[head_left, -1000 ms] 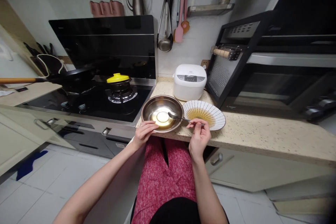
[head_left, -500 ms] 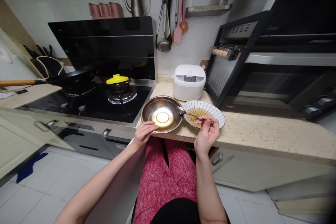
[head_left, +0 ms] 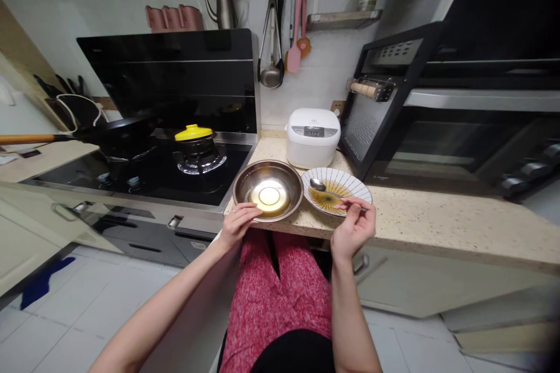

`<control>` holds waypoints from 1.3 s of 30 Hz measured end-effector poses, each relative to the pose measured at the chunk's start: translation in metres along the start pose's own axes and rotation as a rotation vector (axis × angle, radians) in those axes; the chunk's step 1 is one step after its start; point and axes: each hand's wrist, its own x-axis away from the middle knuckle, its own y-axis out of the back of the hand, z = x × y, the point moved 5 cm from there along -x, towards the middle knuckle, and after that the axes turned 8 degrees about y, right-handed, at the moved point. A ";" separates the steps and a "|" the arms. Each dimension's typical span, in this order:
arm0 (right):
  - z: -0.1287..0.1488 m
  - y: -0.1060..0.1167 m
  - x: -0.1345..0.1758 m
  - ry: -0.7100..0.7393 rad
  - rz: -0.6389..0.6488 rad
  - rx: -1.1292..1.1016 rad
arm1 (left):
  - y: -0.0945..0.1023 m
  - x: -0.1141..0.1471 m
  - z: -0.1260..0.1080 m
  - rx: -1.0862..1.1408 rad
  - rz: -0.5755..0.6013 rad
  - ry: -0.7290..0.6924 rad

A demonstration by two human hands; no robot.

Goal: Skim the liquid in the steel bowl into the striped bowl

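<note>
My left hand (head_left: 237, 225) grips the near left rim of a metal bowl (head_left: 289, 180), its fingers lying together over the edge. A little clear yellowish liquid shows in the bottom of that bowl. Between thumb and fingers of my right hand (head_left: 354, 228) is the handle of a metal spoon (head_left: 318, 185). The spoon's head is over a white plate (head_left: 359, 187) with dark radial lines, just right of the bowl. Yellow-brown liquid lies in the middle of the plate; I cannot tell whether the spoon touches it.
Behind the plate stands a white rice cooker (head_left: 313, 148), with a black oven (head_left: 472, 134) to its right. On the left, the gas stove (head_left: 184, 186) carries a small pot with a yellow lid (head_left: 193, 132) and a wok (head_left: 122, 131). Utensils (head_left: 271, 73) hang on the wall.
My right hand has moved right with the spoon, whose head has gone from the gap by the bowl's rim to over the plate. My left hand stays at the bowl.
</note>
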 end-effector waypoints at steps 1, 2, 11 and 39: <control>0.001 0.001 0.000 0.020 0.009 0.023 | 0.000 0.000 0.000 0.002 -0.002 0.001; 0.001 0.002 0.001 0.044 0.020 0.046 | 0.000 0.000 0.000 0.004 -0.004 0.001; 0.001 0.001 0.007 0.334 0.250 0.226 | 0.000 0.001 0.001 0.000 -0.005 -0.006; 0.016 -0.024 0.040 0.029 0.314 -0.060 | 0.001 -0.001 -0.001 0.016 0.003 -0.005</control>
